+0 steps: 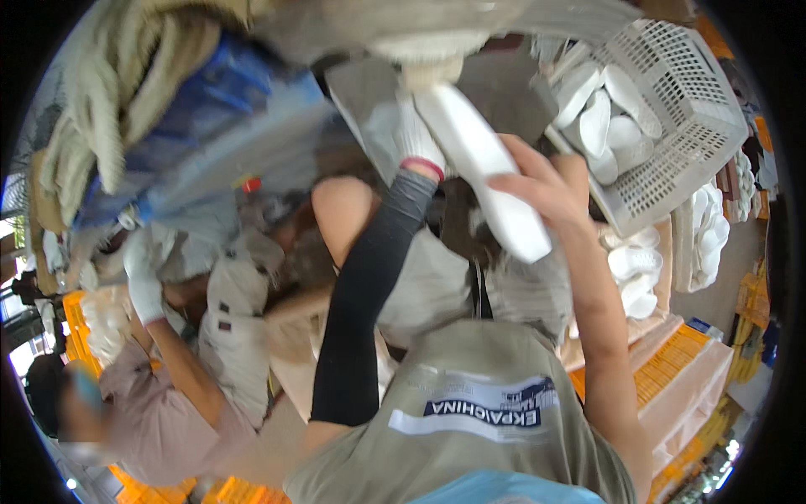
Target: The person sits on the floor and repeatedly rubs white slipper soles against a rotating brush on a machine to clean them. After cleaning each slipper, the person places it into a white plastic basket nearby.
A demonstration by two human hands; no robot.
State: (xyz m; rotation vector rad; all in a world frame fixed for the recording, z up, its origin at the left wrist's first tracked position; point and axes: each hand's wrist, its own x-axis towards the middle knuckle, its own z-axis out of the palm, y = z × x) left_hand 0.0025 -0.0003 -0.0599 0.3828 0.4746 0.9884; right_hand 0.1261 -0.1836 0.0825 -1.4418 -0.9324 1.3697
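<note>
A long white shoe sole (491, 172) slants across the middle, its far end up against a pale round machine part (430, 52). My bare right hand (537, 181) is closed around the near half of the sole, its thumb lying across the upper face. Along the sole's left edge is my left hand (415, 139), in a white knitted glove with a dark red cuff, a black sleeve covering the arm below. The left fingers are hidden near the sole's far end. A grey sheet-like panel (357, 97) stands behind the left hand.
On the right, a pale perforated crate (684, 143) holds several white soles (598, 122). More white soles (634, 269) lie below it, beside an orange-and-cream box (672, 361). A co-worker (168, 395) sits at the left, one white-gloved hand raised. Thick pale fabric (105, 101) hangs upper left over blue sheeting (214, 101).
</note>
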